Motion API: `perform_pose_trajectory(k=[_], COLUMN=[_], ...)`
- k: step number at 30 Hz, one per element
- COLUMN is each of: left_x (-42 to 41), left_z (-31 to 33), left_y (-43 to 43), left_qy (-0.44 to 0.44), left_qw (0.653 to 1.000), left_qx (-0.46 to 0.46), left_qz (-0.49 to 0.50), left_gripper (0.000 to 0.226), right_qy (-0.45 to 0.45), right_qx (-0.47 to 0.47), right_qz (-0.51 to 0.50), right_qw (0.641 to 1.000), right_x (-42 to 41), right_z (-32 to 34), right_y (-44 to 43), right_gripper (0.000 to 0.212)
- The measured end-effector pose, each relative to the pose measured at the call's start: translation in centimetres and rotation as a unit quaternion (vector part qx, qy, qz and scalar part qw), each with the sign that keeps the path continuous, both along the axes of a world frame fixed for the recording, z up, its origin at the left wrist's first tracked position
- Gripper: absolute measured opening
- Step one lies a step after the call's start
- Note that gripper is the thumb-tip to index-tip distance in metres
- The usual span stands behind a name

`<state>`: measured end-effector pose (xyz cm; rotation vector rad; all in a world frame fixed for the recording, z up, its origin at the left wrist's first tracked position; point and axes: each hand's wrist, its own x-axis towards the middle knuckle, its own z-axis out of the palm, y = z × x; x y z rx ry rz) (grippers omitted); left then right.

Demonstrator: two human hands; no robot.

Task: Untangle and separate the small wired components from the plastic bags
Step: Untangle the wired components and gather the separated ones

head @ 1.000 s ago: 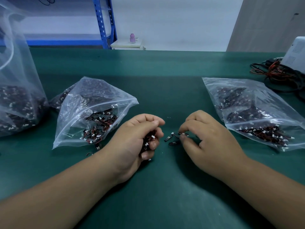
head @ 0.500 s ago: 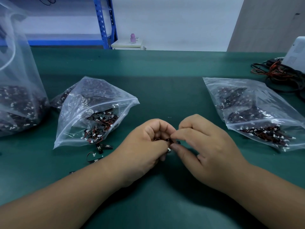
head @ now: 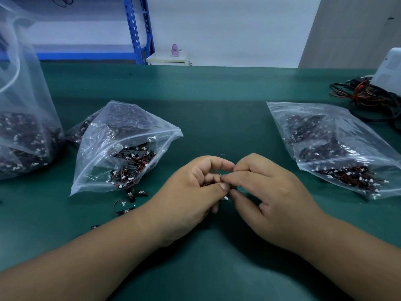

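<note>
At the far left a large bag (head: 26, 137) of wired pieces is left standing. Just beside it an open bag (head: 121, 144) lies on the green desk (head: 217, 118), with a few loose pieces (head: 130, 196) spilled at its mouth. A second ago the hands were held apart; they have now been brought together at the middle of the desk, fingertips meeting. A clump of wired pieces (head: 207, 184) is enclosed in the curled fingers of the left hand (head: 188, 198) and is mostly hidden. At its edge a strand (head: 225, 198) ending in a white plug appears to be pinched between thumb and forefinger of the right hand (head: 271, 196). From this it is judged that one piece is about to be drawn free of the clump. At the right a flat bag (head: 338, 148) of such pieces is left untouched.
</note>
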<state>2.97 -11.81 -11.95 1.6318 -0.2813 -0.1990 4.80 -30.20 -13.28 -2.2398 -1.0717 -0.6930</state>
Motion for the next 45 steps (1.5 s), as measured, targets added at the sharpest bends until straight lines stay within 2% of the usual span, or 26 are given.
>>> perform_pose_trajectory(k=[6,11,14,20,26,31,34,38,45], left_x=[0.0,0.1,0.5,0.9,1.8,2.3,2.4,2.4,2.5], left_z=[-0.2,-0.2,-0.2,-0.3,0.1,0.1,0.1,0.1,0.1], left_y=[-0.1,-0.2,0.1,0.2,0.9,1.3,1.3,1.3,1.3], left_qy=[-0.014,-0.003,0.025,0.052,0.141,0.191,0.199,0.202,0.203], left_qw=[1.000,1.000,0.999,0.994,0.959,0.928,0.921,0.922,0.924], left_qx=[0.015,0.001,-0.030,-0.078,-0.212,-0.282,-0.293,-0.292,-0.285], left_qz=[-0.004,-0.003,0.012,0.050,0.121,0.154,0.160,0.157,0.156], left_gripper=[0.042,0.022,0.024,0.012,0.015,0.016,0.016,0.016,0.016], right_qy=[-0.019,-0.012,-0.003,-0.002,0.049,0.137,0.176,0.196,0.215], right_qx=[0.010,0.048,0.082,0.126,0.178,0.101,0.045,-0.031,-0.057], right_qz=[0.001,-0.011,-0.014,-0.037,-0.095,-0.066,-0.066,-0.122,-0.211], right_qw=[1.000,0.999,0.997,0.991,0.978,0.983,0.981,0.972,0.952], right_x=[0.1,0.0,0.0,0.4,1.5,1.9,1.8,1.5,1.1], right_z=[0.0,0.1,0.2,0.2,0.2,0.4,0.7,0.7,0.6], right_y=[0.2,0.0,0.0,-0.2,-0.6,-1.3,-1.5,-1.6,-1.5], right_gripper=[0.007,0.006,0.007,0.010,0.017,0.020,0.018,0.013,0.015])
